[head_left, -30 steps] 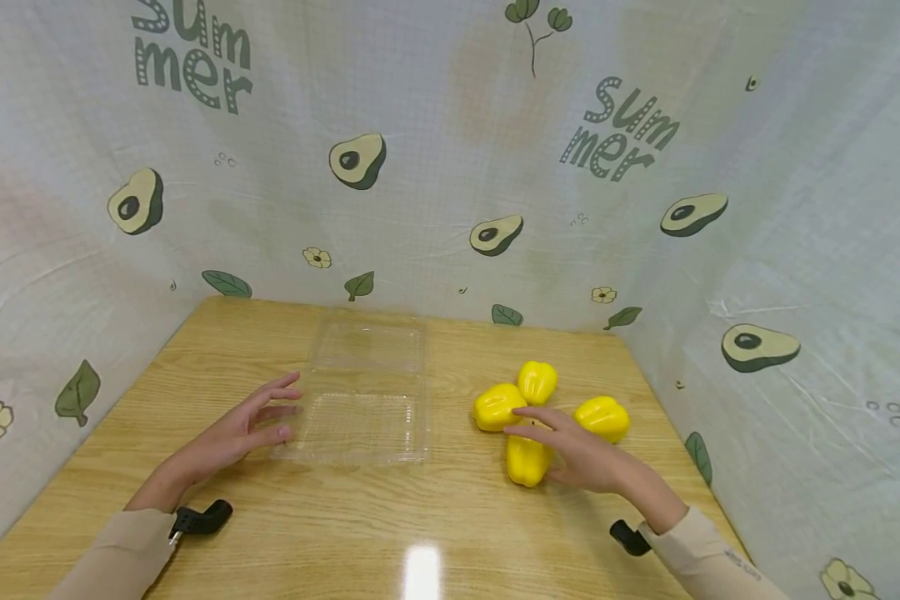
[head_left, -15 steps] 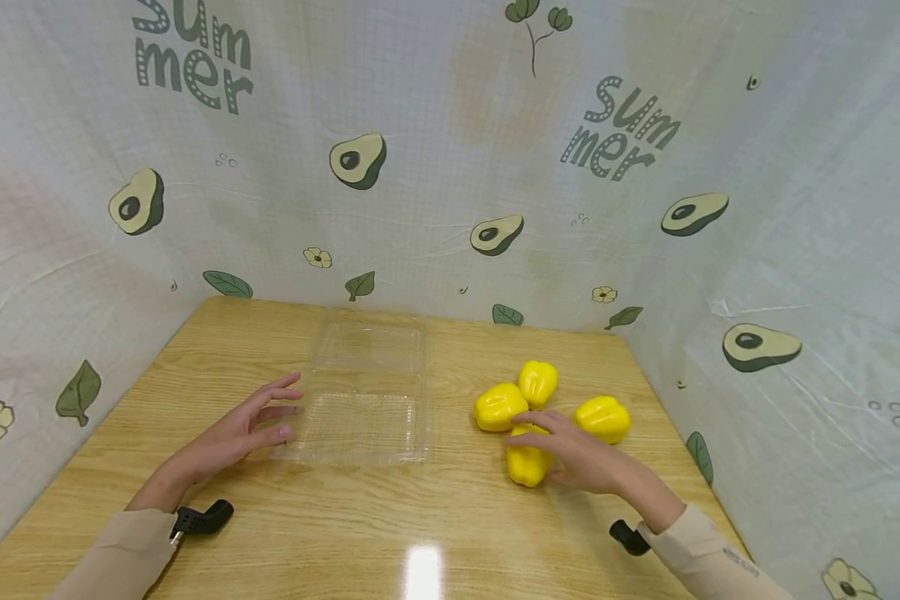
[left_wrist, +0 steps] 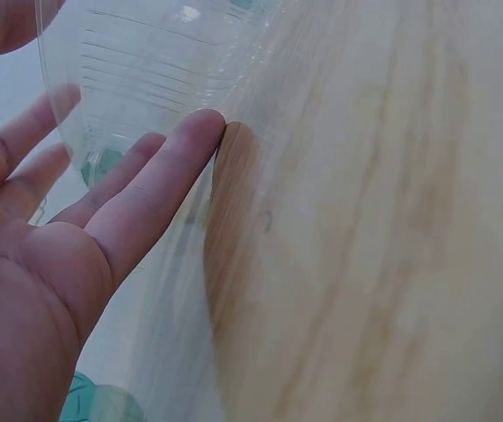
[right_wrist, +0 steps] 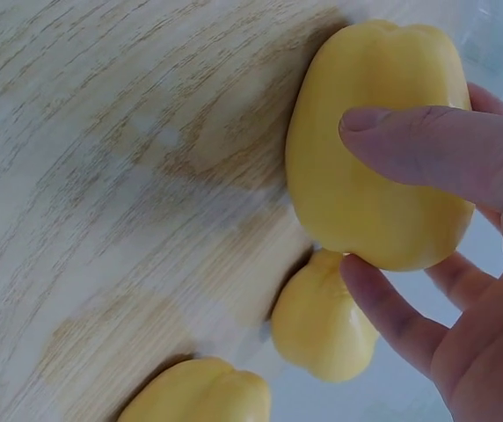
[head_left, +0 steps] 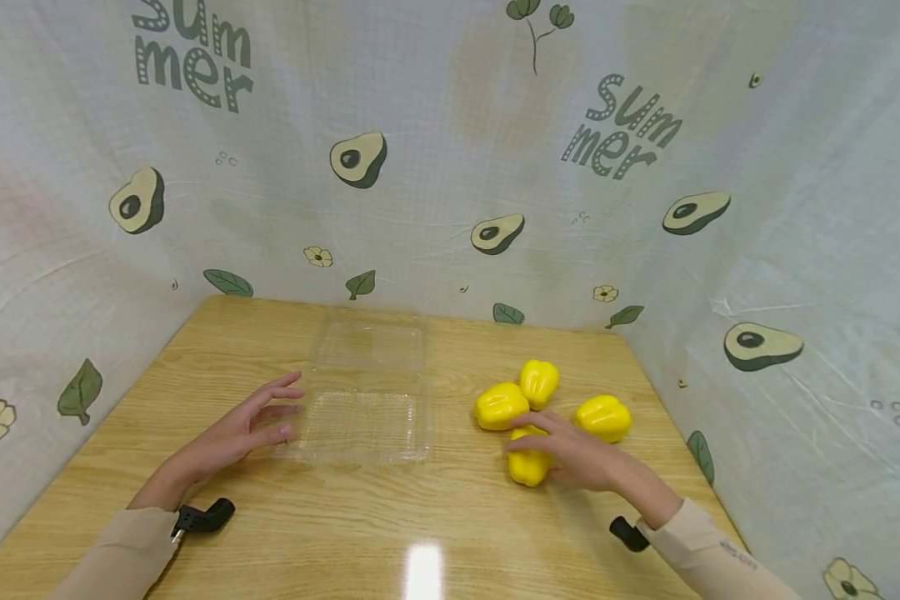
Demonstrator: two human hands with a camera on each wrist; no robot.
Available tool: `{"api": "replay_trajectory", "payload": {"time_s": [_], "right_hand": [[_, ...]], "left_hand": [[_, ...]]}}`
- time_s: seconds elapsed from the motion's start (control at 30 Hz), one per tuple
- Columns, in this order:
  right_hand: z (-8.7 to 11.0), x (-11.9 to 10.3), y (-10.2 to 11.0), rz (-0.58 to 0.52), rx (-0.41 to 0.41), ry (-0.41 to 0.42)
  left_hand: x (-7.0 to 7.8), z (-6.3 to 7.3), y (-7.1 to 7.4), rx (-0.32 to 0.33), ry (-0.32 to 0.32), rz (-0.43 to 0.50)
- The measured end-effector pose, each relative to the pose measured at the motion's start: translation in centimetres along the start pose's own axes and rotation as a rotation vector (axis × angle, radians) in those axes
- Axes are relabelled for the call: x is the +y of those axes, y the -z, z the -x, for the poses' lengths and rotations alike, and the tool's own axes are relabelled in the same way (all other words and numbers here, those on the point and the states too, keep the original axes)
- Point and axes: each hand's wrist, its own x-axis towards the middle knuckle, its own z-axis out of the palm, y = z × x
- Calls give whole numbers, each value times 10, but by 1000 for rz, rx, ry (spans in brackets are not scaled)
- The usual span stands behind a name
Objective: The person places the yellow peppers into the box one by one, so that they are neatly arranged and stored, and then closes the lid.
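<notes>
My right hand (head_left: 581, 454) is curled around the nearest yellow bell pepper (head_left: 528, 468) on the right of the table. In the right wrist view the thumb (right_wrist: 410, 145) lies across this bell pepper (right_wrist: 375, 202), with other fingers behind it and at its lower end. My left hand (head_left: 236, 429) lies at the left side of a clear plastic clamshell container (head_left: 360, 457), fingers loosely spread. Through the left wrist camera, its fingertips (left_wrist: 200, 127) are right at the wall of the clear container (left_wrist: 137, 53).
Around the right hand lie three more yellow bell peppers: one at the left (head_left: 501, 407), one behind (head_left: 538, 382) and one at the right (head_left: 603, 418). The clamshell's lid (head_left: 371, 337) lies folded back. A printed curtain (head_left: 420, 250) encloses the wooden table (head_left: 330, 525).
The fingers of my right hand have lowered slightly and closed in on the near bell pepper. My left hand and the clamshell container stay where they were.
</notes>
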Motion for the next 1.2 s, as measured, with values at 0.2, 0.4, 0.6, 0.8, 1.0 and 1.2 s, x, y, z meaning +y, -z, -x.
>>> {"api": "replay_trajectory", "payload": {"time_s": [0.2,0.4,0.6,0.8,1.0,1.2], "right_hand": [[0,-2,3,2,-25,-16],[0,-3,7,14,-27,-5],[0,-6,11,-18,-41,-38],[-1,-9,13,-24,-57,-77],[0,-10,14,-43,-83,-145],[1,-7,14,-89,-103,-166]], "left_hand": [[0,1,0,2,-4,-7],[0,1,0,3,-5,-10],[0,0,1,1,4,-3],[0,1,1,0,5,2],[-1,0,1,-3,-3,15],[-1,0,2,-5,-3,6]]}}
